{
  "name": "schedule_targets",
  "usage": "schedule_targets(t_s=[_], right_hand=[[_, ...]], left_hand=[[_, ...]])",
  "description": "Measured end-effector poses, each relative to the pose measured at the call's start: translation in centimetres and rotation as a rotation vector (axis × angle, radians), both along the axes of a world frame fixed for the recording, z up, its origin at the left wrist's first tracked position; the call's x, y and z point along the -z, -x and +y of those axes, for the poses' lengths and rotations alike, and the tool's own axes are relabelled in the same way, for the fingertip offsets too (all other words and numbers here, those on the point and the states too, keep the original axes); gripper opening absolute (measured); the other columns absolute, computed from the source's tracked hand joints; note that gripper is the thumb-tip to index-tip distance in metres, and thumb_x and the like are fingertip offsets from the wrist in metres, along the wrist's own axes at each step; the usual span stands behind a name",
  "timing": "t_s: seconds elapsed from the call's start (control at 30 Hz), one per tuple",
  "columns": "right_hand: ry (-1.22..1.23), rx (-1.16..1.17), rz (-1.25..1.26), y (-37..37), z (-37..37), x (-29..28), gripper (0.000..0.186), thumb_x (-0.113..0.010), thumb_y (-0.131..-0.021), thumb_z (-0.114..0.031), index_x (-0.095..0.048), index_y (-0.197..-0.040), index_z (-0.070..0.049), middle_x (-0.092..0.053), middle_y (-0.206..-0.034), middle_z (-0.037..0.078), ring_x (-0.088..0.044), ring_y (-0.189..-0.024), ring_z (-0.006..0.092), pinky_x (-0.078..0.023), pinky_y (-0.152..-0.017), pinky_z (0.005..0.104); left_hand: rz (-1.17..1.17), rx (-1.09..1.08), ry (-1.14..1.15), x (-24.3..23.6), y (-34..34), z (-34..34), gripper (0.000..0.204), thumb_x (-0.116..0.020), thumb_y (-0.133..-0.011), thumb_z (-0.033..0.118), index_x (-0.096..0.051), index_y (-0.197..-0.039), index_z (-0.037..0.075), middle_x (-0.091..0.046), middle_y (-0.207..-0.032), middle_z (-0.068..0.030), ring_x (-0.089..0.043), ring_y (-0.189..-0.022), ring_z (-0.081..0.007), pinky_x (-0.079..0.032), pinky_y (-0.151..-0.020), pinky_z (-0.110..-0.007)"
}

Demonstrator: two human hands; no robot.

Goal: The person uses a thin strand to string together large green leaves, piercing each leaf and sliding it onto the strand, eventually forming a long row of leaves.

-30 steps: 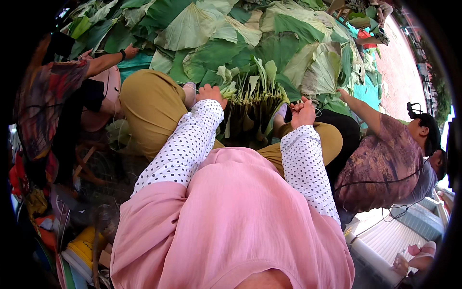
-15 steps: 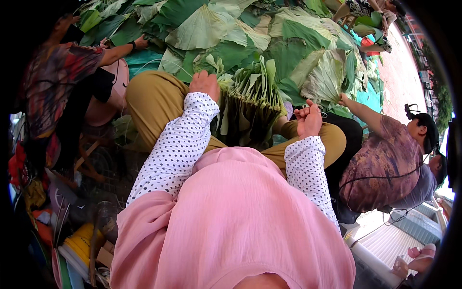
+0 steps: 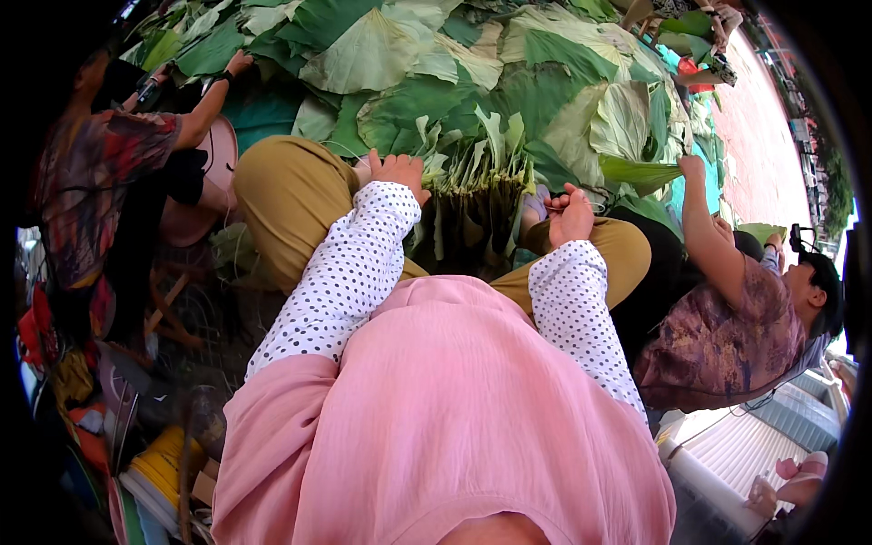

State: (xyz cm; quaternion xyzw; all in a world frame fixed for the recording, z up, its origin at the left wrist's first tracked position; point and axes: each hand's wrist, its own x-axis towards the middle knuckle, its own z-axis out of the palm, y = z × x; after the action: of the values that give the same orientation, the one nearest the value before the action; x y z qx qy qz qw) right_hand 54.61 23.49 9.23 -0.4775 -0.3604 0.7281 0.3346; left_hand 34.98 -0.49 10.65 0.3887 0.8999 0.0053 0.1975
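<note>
A folded stack of lotus leaves [image 3: 477, 195] stands between my knees, its cut edges facing up. My left hand [image 3: 397, 173] is at the stack's left upper edge beside my left knee, fingers bent; what they hold is hidden. A thin pale string [image 3: 343, 148] reaches towards that hand from the left. Right of the stack, my right hand [image 3: 572, 218] is closed in a pinch, palm partly up, above my right thigh. A fine string shows faintly between it and the stack.
A broad heap of green and pale lotus leaves [image 3: 427, 64] lies ahead. One person [image 3: 109, 163] reaches into it at the left; another [image 3: 727, 327] lifts a leaf [image 3: 640, 174] close at my right. A yellow container [image 3: 168, 463] stands among clutter at lower left.
My right hand has shifted slightly left and down; my left hand has moved slightly right and down. The co-worker at right now holds a greener leaf, and the left person's arm has drawn back.
</note>
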Motion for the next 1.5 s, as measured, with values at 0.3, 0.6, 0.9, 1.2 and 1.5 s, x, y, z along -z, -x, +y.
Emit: schedule_targets(t_s=[0.3,0.6,0.9,1.2,1.5], right_hand=[[0.017,-0.015,-0.009,0.4,0.0,0.3,0.024,-0.039,-0.103,-0.022,-0.052,-0.103,-0.001,-0.044,-0.065,0.001,-0.044,-0.058,0.0157,-0.052,-0.068,0.0404],[0.010,0.004,-0.006,0.4,0.0,-0.2,0.024,-0.040,-0.103,-0.022,-0.052,-0.102,-0.001,-0.044,-0.065,0.001,-0.045,-0.057,0.0156,-0.051,-0.066,0.0393],[0.028,0.000,0.003,0.6,-0.4,-0.7,0.024,-0.040,-0.103,-0.021,-0.051,-0.103,0.000,-0.044,-0.066,0.001,-0.045,-0.058,0.0156,-0.052,-0.067,0.0389],[0.014,0.011,0.021,0.2,0.0,-0.3,0.022,-0.041,-0.103,-0.020,-0.052,-0.101,-0.001,-0.046,-0.065,0.001,-0.047,-0.057,0.0158,-0.053,-0.065,0.0385],[-0.036,-0.099,0.088,0.0,0.3,-0.1,0.027,-0.064,-0.093,-0.028,-0.052,-0.112,-0.011,-0.065,-0.097,0.004,-0.057,-0.090,0.0137,-0.042,-0.081,0.0347]], left_hand=[[-0.008,-0.128,0.042,3.2,0.7,1.3,0.040,-0.056,-0.091,0.034,-0.058,-0.123,0.011,-0.054,-0.123,-0.0105,-0.047,-0.119,-0.0282,-0.029,-0.104,-0.049],[-0.102,-0.160,0.041,2.3,0.4,2.1,0.047,-0.063,-0.086,0.036,-0.056,-0.124,0.010,-0.050,-0.126,-0.0121,-0.042,-0.124,-0.0284,-0.034,-0.104,-0.047],[-0.132,-0.232,0.040,4.1,1.0,2.3,0.047,-0.069,-0.082,0.033,-0.058,-0.122,0.010,-0.049,-0.126,-0.0131,-0.042,-0.124,-0.0304,-0.036,-0.104,-0.044],[-0.127,-0.191,0.032,3.3,0.7,2.8,0.055,-0.074,-0.079,0.039,-0.057,-0.124,0.012,-0.050,-0.127,-0.0130,-0.043,-0.124,-0.0311,-0.039,-0.103,-0.043],[-0.160,-0.199,0.008,2.6,0.2,3.0,0.059,-0.073,-0.082,0.034,-0.051,-0.130,0.008,-0.049,-0.127,-0.0129,-0.043,-0.123,-0.0305,-0.035,-0.104,-0.045]])
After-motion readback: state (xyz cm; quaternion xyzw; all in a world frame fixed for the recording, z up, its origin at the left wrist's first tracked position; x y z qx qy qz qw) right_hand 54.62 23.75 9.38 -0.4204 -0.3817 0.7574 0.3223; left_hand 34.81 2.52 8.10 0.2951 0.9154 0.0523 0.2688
